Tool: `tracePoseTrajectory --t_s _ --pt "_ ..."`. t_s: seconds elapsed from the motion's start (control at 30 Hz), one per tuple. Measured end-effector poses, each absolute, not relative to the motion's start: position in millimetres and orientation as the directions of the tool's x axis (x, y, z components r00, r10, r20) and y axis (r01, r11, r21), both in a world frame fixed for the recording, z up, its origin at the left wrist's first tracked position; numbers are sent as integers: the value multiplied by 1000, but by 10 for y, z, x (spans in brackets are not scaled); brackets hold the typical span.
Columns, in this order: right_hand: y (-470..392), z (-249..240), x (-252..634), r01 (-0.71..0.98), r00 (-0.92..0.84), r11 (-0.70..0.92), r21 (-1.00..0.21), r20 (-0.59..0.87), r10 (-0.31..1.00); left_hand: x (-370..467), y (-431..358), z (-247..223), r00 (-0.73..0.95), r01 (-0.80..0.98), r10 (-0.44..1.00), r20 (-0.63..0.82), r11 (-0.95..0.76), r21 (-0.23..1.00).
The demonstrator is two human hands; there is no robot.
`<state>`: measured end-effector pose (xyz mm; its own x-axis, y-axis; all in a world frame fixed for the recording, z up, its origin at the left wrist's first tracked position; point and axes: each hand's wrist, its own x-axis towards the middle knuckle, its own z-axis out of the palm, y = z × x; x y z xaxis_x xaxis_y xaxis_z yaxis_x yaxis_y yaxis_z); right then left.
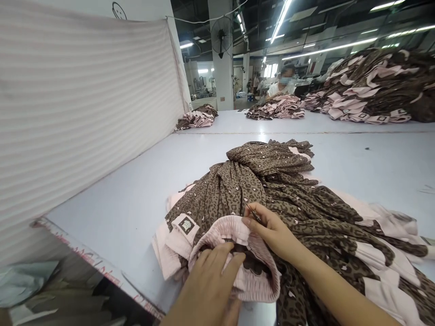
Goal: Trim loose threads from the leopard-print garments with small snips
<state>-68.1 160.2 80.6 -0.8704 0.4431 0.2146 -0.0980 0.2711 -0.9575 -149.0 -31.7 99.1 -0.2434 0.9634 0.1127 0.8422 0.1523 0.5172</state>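
A leopard-print garment with a gathered pink waistband (261, 290) lies nearest me, its round opening facing up. My left hand (214, 276) grips the band's near side, fingers reaching into the opening, the thumb mostly hidden below. At the band's far edge is my right hand (268, 228), closed round slim dark thread snips (254, 213) whose tip points up and left. Its thumb rests by the pink edge. Beneath and behind spreads a heap of brown leopard-print garments (238, 185) with pink trim. A folded pink band with a dark square crown patch (186, 224) sits left of the opening.
The pale table (129, 203) has a taped near-left edge. A whitish cloth sheet (84, 90) hangs along the left. Further back are a small garment pile (200, 117), another pile (278, 107) and a tall heap (374, 90). A masked person (280, 86) is beyond the table.
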Motion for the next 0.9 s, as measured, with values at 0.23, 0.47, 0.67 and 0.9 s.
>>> tracePoseTrajectory --t_s 0.23,0.47,0.67,0.9 --pt "1766 774 -591 -72 -805 373 -925 275 526 -1482 -96 905 -517 357 853 -68 288 889" --pt "1723 646 -294 83 -727 504 -859 294 620 -1422 -137 891 -611 -433 762 -215 -93 897" --pt "1306 880 -166 -159 -790 557 -815 443 423 -1347 -75 853 -600 -527 761 -246 -145 837" --pt "1210 891 -324 -186 -882 467 -864 356 308 -1339 -73 798 -572 -555 782 -247 -148 818"
